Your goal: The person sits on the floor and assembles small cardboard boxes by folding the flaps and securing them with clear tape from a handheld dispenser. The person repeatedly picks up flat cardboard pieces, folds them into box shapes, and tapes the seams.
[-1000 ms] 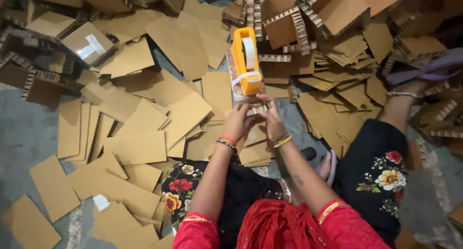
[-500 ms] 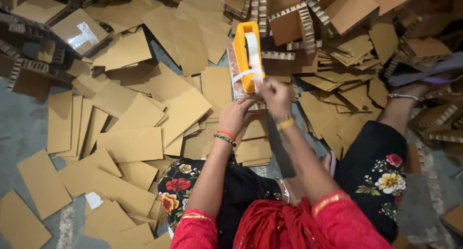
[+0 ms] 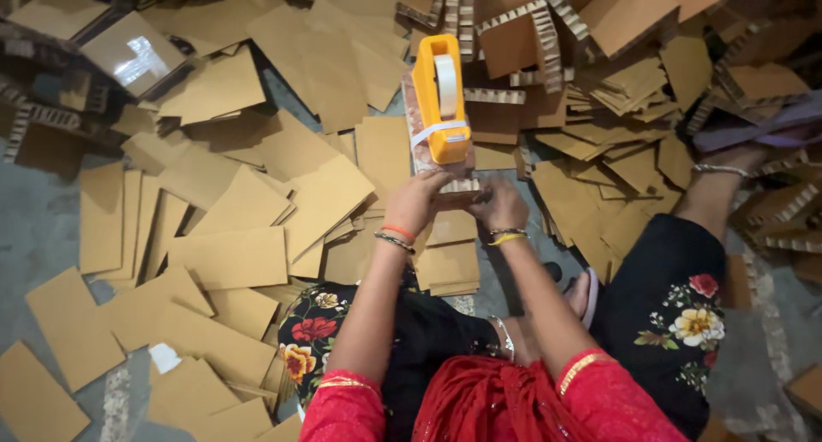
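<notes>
Both hands [image 3: 462, 204] at yellow tape dispenser [image 3: 438, 100]

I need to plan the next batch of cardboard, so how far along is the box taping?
Done: some assembled brown boxes lie at the upper left. In hand: the left hand and right hand hold a small cardboard piece below the yellow tape dispenser; what their grip does is hard to tell. Left: many flat cardboard sheets and corrugated strips cover the floor.

A yellow tape dispenser [image 3: 439, 95] with a white roll stands upright on a small corrugated cardboard piece [image 3: 455, 185]; both held over scattered sheets.
</notes>
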